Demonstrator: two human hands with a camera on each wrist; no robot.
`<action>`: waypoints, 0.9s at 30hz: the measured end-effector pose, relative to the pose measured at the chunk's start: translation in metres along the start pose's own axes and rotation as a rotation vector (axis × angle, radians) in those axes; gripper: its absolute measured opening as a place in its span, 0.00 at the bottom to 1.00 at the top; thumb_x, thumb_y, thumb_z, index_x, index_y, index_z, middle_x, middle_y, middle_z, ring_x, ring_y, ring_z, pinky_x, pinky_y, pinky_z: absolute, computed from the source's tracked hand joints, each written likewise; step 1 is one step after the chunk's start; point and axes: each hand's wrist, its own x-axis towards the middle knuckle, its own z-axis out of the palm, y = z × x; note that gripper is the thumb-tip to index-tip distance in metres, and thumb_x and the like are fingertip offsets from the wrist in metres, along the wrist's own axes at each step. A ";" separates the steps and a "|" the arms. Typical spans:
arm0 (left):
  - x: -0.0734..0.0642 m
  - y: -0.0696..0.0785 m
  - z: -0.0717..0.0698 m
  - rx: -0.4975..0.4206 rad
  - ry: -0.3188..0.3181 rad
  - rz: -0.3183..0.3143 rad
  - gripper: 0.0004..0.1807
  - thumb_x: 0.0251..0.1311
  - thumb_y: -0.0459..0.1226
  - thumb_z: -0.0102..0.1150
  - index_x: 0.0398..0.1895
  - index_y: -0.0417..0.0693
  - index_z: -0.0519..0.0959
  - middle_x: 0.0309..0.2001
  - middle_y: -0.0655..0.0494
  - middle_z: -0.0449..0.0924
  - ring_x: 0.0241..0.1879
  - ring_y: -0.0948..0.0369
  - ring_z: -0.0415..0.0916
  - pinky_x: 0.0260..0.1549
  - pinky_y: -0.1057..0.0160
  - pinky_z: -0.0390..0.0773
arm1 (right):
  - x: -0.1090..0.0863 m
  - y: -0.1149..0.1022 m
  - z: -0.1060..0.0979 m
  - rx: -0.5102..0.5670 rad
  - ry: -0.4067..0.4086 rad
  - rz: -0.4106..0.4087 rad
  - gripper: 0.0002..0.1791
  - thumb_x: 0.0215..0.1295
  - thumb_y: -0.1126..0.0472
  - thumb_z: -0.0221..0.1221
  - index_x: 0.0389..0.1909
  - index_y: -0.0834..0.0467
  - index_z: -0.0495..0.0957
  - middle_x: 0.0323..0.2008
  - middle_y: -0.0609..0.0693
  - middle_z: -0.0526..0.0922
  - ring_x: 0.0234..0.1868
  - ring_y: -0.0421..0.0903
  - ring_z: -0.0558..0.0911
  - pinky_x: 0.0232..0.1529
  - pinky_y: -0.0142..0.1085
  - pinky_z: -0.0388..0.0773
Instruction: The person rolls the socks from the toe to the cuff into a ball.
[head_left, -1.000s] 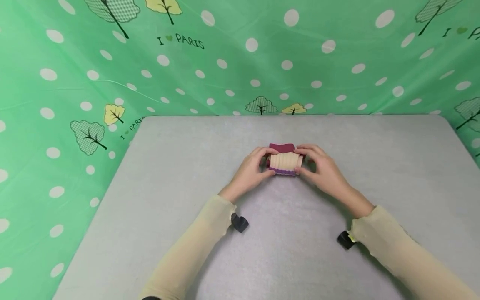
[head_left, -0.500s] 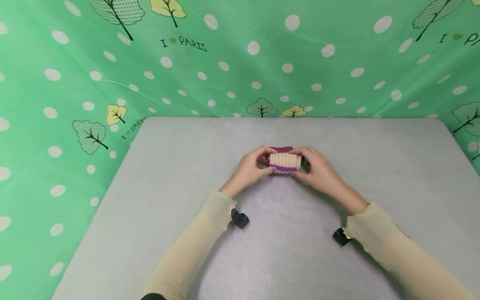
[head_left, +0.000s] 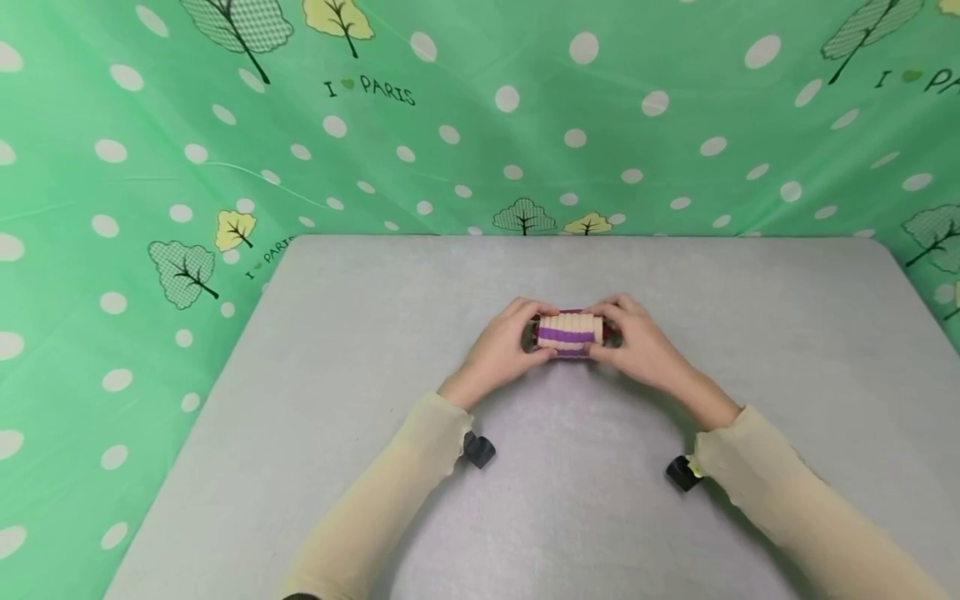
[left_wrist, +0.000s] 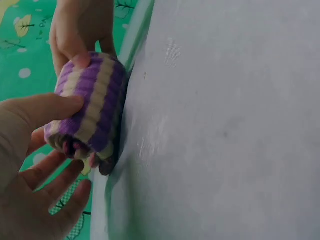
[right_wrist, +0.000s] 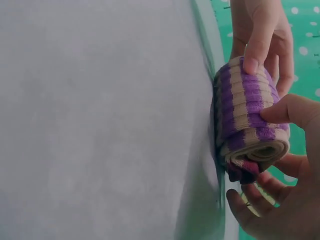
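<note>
A rolled-up striped sock (head_left: 567, 336), ribbed knit in purple and cream, lies crosswise at the middle of the grey table. My left hand (head_left: 497, 348) holds its left end, thumb on the near side and fingers toward the far side. At the opposite end, my right hand (head_left: 647, 348) grips it the same way. The right wrist view shows the spiral of layers at the end of the rolled sock (right_wrist: 247, 102), with dark red and navy fabric inside. Pinkish fabric peeks from the other end of the roll (left_wrist: 92, 100) in the left wrist view.
The grey table (head_left: 360, 333) spreads around both forearms. Behind its far edge and along the left hangs a green curtain (head_left: 420, 167) with white dots and trees. Black wrist devices (head_left: 480, 451) sit under the sleeve cuffs.
The sock has been rolled over toward the near side. Its dark red flap at the back has shrunk to a thin strip, and more purple stripes now face up. Both hands keep hold.
</note>
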 end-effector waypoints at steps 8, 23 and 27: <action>0.012 -0.005 0.001 0.033 0.005 -0.084 0.28 0.59 0.47 0.69 0.63 0.56 0.76 0.63 0.55 0.78 0.65 0.54 0.73 0.69 0.52 0.68 | 0.005 0.006 0.002 0.039 0.038 -0.113 0.31 0.60 0.63 0.68 0.64 0.61 0.72 0.61 0.62 0.75 0.64 0.61 0.73 0.67 0.60 0.68; 0.035 -0.006 -0.007 0.123 -0.068 -0.173 0.28 0.65 0.53 0.60 0.66 0.54 0.76 0.69 0.55 0.73 0.71 0.52 0.66 0.73 0.51 0.62 | 0.022 0.009 -0.011 -0.081 -0.081 -0.050 0.29 0.69 0.58 0.62 0.66 0.68 0.70 0.69 0.66 0.68 0.71 0.66 0.65 0.72 0.61 0.59; 0.030 -0.006 -0.006 0.078 -0.098 -0.171 0.28 0.66 0.50 0.61 0.67 0.54 0.74 0.67 0.51 0.75 0.69 0.51 0.69 0.71 0.52 0.65 | 0.021 0.011 -0.008 -0.031 -0.090 -0.030 0.29 0.67 0.58 0.63 0.66 0.64 0.70 0.67 0.65 0.70 0.70 0.65 0.67 0.72 0.60 0.61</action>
